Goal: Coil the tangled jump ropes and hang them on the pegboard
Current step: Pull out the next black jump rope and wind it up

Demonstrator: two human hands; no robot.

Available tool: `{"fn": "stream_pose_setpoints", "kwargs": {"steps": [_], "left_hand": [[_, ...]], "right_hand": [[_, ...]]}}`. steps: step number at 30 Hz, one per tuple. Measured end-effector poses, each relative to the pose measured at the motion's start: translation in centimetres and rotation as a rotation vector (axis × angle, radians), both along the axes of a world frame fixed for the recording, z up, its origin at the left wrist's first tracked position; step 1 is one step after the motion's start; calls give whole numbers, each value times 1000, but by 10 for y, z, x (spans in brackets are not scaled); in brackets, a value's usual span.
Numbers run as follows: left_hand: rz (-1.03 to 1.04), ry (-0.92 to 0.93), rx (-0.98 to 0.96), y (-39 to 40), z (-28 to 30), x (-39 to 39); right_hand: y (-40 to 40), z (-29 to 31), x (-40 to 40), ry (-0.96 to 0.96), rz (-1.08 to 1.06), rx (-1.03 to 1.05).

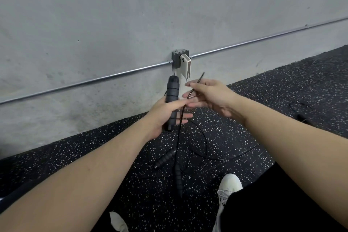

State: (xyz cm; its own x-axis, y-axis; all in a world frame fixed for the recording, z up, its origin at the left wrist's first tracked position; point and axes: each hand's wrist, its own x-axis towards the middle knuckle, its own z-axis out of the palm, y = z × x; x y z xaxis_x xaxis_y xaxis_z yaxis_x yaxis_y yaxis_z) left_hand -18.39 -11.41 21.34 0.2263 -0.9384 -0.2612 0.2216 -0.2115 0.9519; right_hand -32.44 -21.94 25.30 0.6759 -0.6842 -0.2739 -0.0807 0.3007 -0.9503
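Jump rope handle [171, 100] stands upright in the left hand [165, 113], whose fingers curl round it; the right hand [209, 96] pinches the cord [178, 128]. More handles [165, 158] lie tangled on the floor [244, 118]. Coiling seems barely begun; next, wind cord into loops.

No readable text, label or number anywhere; the white charger [185, 66] bears none

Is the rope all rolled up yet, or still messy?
Still messy. The rope sprawls in loose loops on the floor, and two handles lie there uncoiled.
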Motion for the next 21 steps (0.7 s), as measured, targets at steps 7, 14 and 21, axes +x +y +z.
{"fn": "stream_pose_setpoints", "kwargs": {"steps": [7,14,21], "left_hand": [[-163,-250,40,5,-11,2],[63,-140,-76,-5,9,-5],[276,131,-176,-9,29,7]], "right_hand": [[-24,7,-9,-152,-322,139],[-5,-6,-9,74,97,175],[16,-18,-6,464,664,-243]]}}
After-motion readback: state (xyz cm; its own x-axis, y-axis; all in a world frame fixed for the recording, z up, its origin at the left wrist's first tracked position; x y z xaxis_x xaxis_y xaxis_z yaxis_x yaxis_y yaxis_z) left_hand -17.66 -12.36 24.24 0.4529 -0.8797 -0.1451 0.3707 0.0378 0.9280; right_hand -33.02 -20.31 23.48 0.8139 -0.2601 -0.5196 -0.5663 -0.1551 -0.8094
